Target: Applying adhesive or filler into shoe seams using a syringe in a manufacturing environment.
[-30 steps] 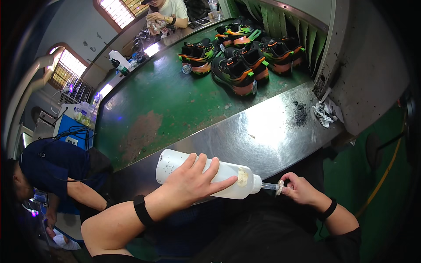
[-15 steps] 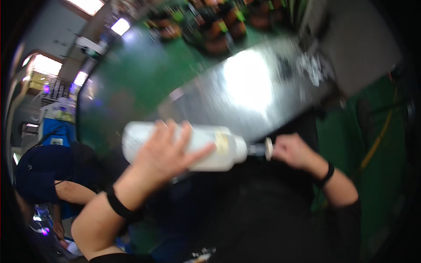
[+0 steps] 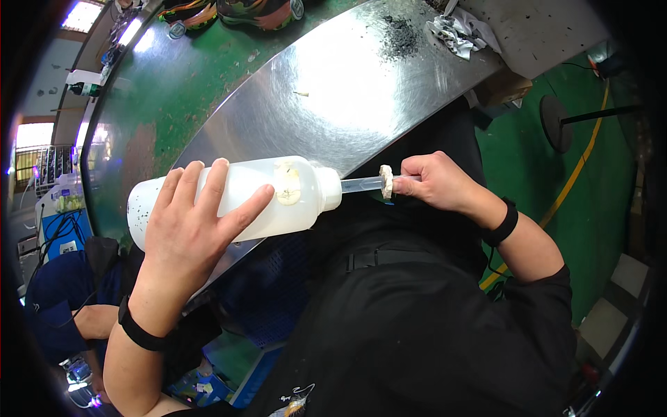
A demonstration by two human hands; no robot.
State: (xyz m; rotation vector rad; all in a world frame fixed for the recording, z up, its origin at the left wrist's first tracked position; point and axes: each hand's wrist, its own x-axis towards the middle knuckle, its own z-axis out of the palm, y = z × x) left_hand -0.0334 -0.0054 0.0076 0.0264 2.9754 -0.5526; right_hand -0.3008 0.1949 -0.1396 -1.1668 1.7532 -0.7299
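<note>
A white translucent plastic bottle (image 3: 264, 198) lies on its side in front of me, mouth to the right and a yellowish label near its neck. My left hand (image 3: 191, 215) grips it from above, thumb along its side and fingers over the top. A clear syringe-like tube (image 3: 361, 184) with a whitish, rough-edged collar (image 3: 386, 182) sticks out of the bottle's mouth. My right hand (image 3: 438, 181) pinches the thin end of the tube just beyond that collar. Whatever part of the tube is inside the bottle cannot be made out.
Behind the bottle runs a shiny metal tabletop (image 3: 278, 104) with black crumbs (image 3: 403, 38) and crumpled white paper (image 3: 462, 35). Patterned shoes (image 3: 257, 12) stand on the green surface beyond. At the left is another person in dark blue (image 3: 59, 292). A round-based stand (image 3: 556, 124) stands on the right.
In the view, the bottle, the tube and both hands have shifted left and up, and the picture has sharpened. Both hands keep their holds.
</note>
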